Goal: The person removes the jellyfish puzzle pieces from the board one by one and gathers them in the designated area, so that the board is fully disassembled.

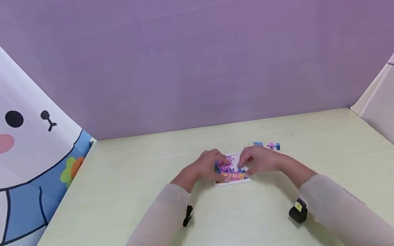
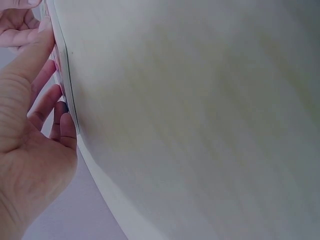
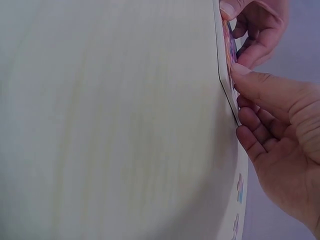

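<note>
Looks like this little jigsaw is mostly filled in but not finished, going by what's lying around. Left to right: the left hand (image 1: 204,168) sits at the puzzle's left edge with relaxed, lightly bent fingers touching the pieces, not really gripping anything as far as I can see. Between both hands is the jigsaw puzzle tray (image 1: 232,171), flat on the pale green table (image 1: 136,200), with most of its colourful picture in and a whitish gap near the top middle. The right hand (image 1: 261,160) presses its fingertips and thumb down on the tray's right side, likewise not curled round anything. Just beyond it, two loose puzzle pieces (image 1: 267,145) lie unplaced, so I'd guess a couple of slots remain.
</note>
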`<move>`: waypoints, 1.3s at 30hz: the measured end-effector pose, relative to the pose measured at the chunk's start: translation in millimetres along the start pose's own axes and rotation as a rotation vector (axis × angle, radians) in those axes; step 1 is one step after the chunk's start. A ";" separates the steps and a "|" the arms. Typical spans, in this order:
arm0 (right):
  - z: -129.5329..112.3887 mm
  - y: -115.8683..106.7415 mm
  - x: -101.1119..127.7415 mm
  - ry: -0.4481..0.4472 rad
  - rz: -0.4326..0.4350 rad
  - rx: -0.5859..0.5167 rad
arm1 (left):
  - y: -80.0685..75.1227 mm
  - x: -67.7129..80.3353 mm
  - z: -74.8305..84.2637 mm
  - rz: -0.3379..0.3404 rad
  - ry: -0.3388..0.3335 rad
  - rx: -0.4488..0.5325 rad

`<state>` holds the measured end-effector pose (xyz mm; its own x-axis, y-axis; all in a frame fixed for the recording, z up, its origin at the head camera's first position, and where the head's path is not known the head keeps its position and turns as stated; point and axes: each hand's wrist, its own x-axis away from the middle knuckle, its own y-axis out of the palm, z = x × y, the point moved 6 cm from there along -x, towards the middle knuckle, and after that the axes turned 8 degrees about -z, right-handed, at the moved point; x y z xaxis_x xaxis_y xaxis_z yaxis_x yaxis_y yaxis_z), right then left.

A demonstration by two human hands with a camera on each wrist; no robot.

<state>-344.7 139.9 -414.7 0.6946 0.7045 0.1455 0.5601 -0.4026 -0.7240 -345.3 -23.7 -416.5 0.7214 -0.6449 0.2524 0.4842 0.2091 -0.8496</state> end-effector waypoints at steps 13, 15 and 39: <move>-2.5 1.0 -1.1 0.012 0.003 0.024 | 0.2 -1.7 -0.2 0.008 0.018 -0.002; -2.7 1.1 -0.8 0.016 0.003 0.022 | 0.6 -1.7 -0.3 0.006 0.016 -0.001; -4.8 1.5 7.6 -0.066 -0.005 -0.235 | 1.6 0.4 0.9 -0.006 -0.033 0.034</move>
<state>-336.4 141.9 -411.5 0.6649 0.7404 0.0991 0.6586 -0.5185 -0.5453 -343.8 -22.9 -417.3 0.7337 -0.6220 0.2734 0.5050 0.2302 -0.8318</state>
